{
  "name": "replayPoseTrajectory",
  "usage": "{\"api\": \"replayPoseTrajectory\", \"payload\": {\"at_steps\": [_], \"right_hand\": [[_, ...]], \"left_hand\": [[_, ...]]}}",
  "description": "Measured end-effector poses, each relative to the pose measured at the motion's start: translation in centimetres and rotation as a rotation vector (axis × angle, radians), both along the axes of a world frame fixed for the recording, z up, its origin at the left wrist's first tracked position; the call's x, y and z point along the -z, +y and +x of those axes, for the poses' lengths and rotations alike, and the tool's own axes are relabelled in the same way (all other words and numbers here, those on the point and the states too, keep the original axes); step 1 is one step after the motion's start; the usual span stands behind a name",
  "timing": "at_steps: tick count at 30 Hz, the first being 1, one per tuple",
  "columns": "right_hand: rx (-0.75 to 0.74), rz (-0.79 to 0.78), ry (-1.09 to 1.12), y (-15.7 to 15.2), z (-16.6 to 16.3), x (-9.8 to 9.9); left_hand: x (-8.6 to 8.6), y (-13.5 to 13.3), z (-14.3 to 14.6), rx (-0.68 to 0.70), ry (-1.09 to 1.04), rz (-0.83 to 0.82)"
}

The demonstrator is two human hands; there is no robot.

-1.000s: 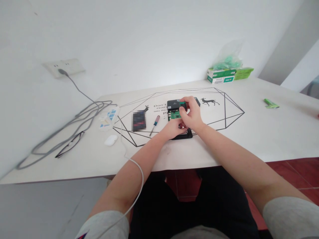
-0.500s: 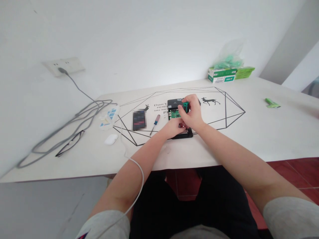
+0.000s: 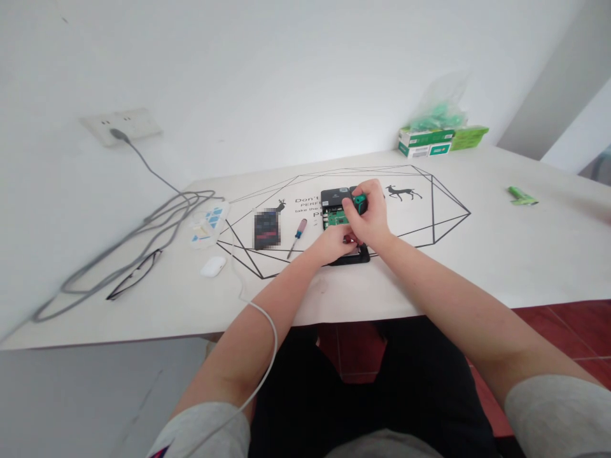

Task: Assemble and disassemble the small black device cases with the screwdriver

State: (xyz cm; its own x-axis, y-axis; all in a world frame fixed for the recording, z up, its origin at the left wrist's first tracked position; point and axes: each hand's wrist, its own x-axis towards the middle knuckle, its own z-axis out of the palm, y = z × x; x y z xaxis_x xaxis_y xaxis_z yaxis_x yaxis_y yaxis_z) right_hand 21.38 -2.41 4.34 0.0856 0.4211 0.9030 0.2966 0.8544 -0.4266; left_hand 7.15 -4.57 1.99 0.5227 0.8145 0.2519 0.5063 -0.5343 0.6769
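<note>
A green and black screwdriver handle (image 3: 361,203) sits in the grip of my right hand (image 3: 370,215), over an opened black device. Inside the device, a green circuit board (image 3: 335,217) shows between my hands and a black cover or block (image 3: 335,197) behind it. My left hand (image 3: 335,245) pinches close to the device's near end, below the right hand. Something small and reddish shows at its fingertips, too hidden to name. Toward me, the device's black frame (image 3: 361,257) pokes out under the fingers. The screwdriver's tip is out of sight.
Left of the device lie a second screwdriver (image 3: 297,237) and a blurred dark phone-like object (image 3: 266,229). Farther left are a white earbud case (image 3: 213,266), a parts box (image 3: 209,224), glasses (image 3: 134,275) and a grey cable (image 3: 157,213). Boxes (image 3: 424,144) stand back right. A white cord (image 3: 267,320) crosses my left arm.
The green and black screwdriver handle has turned and tilted slightly to the right in my right hand. My left hand and the device keep nearly the same place.
</note>
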Motion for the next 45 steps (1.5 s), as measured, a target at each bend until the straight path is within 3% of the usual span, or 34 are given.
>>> {"api": "replayPoseTrajectory", "payload": {"at_steps": [8,18,22,26,33,41,45], "right_hand": [[-0.101,0.030,0.077,-0.2,0.2,0.0],[-0.063,-0.017,0.109,-0.1,-0.1,0.2],[-0.156,0.023,0.127,-0.1,-0.2,0.4],[-0.258,-0.087,0.187,0.3,-0.3,0.8],[-0.097,0.020,0.143,0.2,-0.3,0.5],[-0.207,-0.015,0.128,-0.6,-0.3,0.3],[-0.182,-0.047,0.126,-0.6,-0.3,0.2]], "left_hand": [[-0.2,0.0,0.2,-0.013,0.073,0.012],[-0.6,-0.4,0.1,-0.006,0.073,-0.008],[-0.3,-0.2,0.0,-0.025,0.091,0.017],[-0.2,0.0,0.0,-0.012,0.089,0.034],[-0.3,0.1,-0.2,-0.030,0.040,0.088],[0.2,0.3,-0.3,0.002,0.112,0.104],[0.3,0.4,-0.3,0.030,0.116,0.121]]}}
